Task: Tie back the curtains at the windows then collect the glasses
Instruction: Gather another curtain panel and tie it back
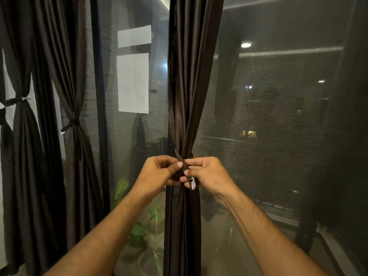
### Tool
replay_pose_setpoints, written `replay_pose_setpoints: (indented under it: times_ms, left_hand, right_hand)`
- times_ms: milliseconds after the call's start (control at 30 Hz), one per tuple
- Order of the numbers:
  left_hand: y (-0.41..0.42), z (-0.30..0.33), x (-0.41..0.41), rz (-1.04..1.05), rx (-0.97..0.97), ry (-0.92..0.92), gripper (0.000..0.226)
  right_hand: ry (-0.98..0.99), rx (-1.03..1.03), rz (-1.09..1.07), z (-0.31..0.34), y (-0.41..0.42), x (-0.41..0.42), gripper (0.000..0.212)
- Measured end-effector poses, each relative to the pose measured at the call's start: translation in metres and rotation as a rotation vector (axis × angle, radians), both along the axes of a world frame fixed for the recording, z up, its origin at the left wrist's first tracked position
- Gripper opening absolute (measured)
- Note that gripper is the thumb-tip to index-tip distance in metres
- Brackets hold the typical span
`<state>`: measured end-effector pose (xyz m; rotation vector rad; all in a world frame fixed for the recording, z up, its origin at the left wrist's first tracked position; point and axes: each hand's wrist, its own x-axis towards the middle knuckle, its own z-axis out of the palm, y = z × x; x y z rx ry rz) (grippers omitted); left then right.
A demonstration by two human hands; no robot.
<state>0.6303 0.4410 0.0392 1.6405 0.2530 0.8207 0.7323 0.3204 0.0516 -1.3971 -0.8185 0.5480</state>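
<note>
From the head view, two dark curtains (73, 120) along the left edge of the window already hang cinched by their ties. The middle curtain (185, 96) is gathered at the window frame, with its tie-back (180, 156) wrapped round but apparently not yet fastened. The left hand (159, 172) pinches one end of the strap, and the right hand (207, 174) grips the other end, a white tag showing. No glasses are visible, so collecting them remains.

Leafy green plant (139, 232) low beyond the window glass (131, 136)
</note>
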Motion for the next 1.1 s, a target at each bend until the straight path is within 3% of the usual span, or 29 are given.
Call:
replay_pose_setpoints:
  times_ms: [67,233,367,500,600,667,767,933,1100]
  left_hand:
    - [-0.002,0.001,-0.002,0.005,0.075,0.032,0.006]
    - [0.004,0.013,-0.007,0.040,0.232,0.167,0.015]
    - [0.009,0.018,-0.009,0.044,0.353,0.244,0.009]
    - [0.010,0.020,-0.010,0.085,0.449,0.276,0.010]
    - [0.006,0.015,-0.007,0.124,0.437,0.308,0.006]
    - [0.000,0.011,-0.004,0.163,0.356,0.307,0.016]
    - [-0.008,0.009,-0.003,0.119,0.124,0.257,0.028]
    - [-0.020,0.018,-0.009,0.111,-0.018,0.146,0.034]
    - [-0.024,0.027,-0.011,0.214,0.100,0.127,0.039]
  right_hand:
    - [0.006,-0.001,0.010,0.000,0.001,0.000,0.032]
    - [0.011,-0.005,0.013,0.000,0.002,0.000,0.032]
    - [0.072,0.015,-0.004,-0.002,0.000,-0.002,0.035]
    - [-0.066,-0.042,-0.109,-0.009,0.000,-0.001,0.016]
    - [-0.139,-0.080,-0.113,-0.019,-0.001,-0.003,0.010]
    - [-0.192,-0.106,-0.124,-0.025,-0.001,-0.007,0.004]
    - [-0.171,-0.105,-0.114,-0.030,0.000,-0.013,0.007]
    - [-0.110,-0.074,-0.076,-0.017,0.004,-0.020,0.012]
    - [-0.069,-0.053,-0.071,-0.007,0.006,-0.029,0.026]
